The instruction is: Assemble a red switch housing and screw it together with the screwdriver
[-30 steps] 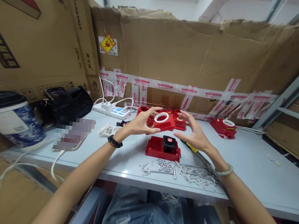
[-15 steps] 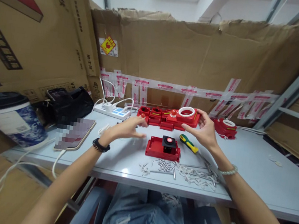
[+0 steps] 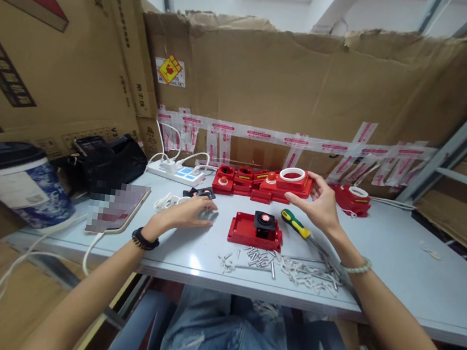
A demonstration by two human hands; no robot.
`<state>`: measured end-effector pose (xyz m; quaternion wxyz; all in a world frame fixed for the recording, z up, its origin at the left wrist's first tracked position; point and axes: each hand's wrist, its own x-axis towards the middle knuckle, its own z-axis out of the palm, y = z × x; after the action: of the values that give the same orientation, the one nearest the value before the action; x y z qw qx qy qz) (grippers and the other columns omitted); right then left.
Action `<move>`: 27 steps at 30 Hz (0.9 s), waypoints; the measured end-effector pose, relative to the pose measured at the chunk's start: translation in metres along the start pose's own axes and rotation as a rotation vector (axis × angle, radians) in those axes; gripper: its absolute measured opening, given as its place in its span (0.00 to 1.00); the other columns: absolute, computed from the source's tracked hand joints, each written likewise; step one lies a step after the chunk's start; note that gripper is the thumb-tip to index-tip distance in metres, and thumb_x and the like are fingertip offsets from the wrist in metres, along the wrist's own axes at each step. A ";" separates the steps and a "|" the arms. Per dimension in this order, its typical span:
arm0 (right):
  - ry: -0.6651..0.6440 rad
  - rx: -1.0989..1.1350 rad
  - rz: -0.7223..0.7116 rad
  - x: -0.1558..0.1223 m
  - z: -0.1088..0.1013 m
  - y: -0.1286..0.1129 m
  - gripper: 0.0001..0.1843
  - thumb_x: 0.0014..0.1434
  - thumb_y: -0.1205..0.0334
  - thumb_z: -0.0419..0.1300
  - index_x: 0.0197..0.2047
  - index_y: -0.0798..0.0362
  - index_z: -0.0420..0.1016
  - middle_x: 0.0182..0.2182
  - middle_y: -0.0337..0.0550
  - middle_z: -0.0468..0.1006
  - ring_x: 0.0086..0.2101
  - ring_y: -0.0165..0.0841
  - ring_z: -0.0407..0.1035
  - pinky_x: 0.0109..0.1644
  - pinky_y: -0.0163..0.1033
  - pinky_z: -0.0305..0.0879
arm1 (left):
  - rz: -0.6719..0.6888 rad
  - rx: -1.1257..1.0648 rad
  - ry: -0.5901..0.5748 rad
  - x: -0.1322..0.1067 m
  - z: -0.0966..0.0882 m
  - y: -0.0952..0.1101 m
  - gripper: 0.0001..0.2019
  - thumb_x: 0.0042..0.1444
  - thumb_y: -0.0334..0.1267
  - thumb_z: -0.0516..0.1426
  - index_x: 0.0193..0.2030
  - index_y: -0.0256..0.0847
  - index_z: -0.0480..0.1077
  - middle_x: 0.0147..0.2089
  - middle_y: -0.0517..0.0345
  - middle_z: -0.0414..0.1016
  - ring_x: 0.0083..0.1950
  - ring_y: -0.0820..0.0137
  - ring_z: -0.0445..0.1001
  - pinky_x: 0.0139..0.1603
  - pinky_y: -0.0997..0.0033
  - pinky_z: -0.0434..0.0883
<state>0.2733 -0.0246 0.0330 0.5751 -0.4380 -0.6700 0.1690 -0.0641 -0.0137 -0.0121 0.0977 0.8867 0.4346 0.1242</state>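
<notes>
The right hand has the red cover by its right end, thumb at the front edge and fingers round the back corner, moderately parted by its breadth; how firmly they press cannot be told; the white ring faces up, and holding by the end probably keeps the fingers off it.

The cover lies toward the back of the table, at the right of a row of red parts; that row seems set back to leave working room in front; how far the cover rests on the parts below is hard to tell.

The left hand is low over the table, fingers loosely bent, a gap between them and the thumb; no object shows in its grip; the fingertips are just beside the black parts, and whether they touch cannot be told.

Between the hands sits the red tray, open side up, a black block upright in its right half, likely central for easy reach; the screws and screwdriver lie near it, probably kept handy.
</notes>
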 end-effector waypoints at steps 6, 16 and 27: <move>0.021 -0.008 -0.010 0.002 -0.002 0.002 0.39 0.38 0.51 0.72 0.53 0.55 0.66 0.48 0.52 0.75 0.48 0.44 0.71 0.56 0.52 0.66 | 0.071 -0.175 0.153 0.005 -0.014 0.017 0.19 0.50 0.44 0.60 0.49 0.41 0.69 0.45 0.52 0.76 0.45 0.64 0.74 0.46 0.66 0.70; 0.101 0.029 -0.034 0.007 -0.010 0.000 0.38 0.38 0.50 0.71 0.52 0.55 0.66 0.48 0.52 0.76 0.48 0.44 0.72 0.57 0.52 0.66 | 0.409 -0.378 0.168 0.063 -0.013 0.105 0.15 0.48 0.34 0.60 0.44 0.40 0.69 0.44 0.56 0.77 0.43 0.69 0.74 0.44 0.68 0.69; 0.100 0.051 -0.026 0.007 -0.008 -0.001 0.37 0.37 0.53 0.72 0.50 0.55 0.67 0.46 0.51 0.77 0.46 0.43 0.73 0.56 0.53 0.66 | 0.420 -0.404 0.168 0.068 -0.004 0.099 0.15 0.48 0.34 0.60 0.45 0.40 0.69 0.43 0.56 0.77 0.43 0.70 0.74 0.43 0.70 0.69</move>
<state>0.2808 -0.0223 0.0404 0.6210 -0.4223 -0.6415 0.1564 0.0486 -0.0194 0.0290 0.2082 0.9063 0.2149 0.2986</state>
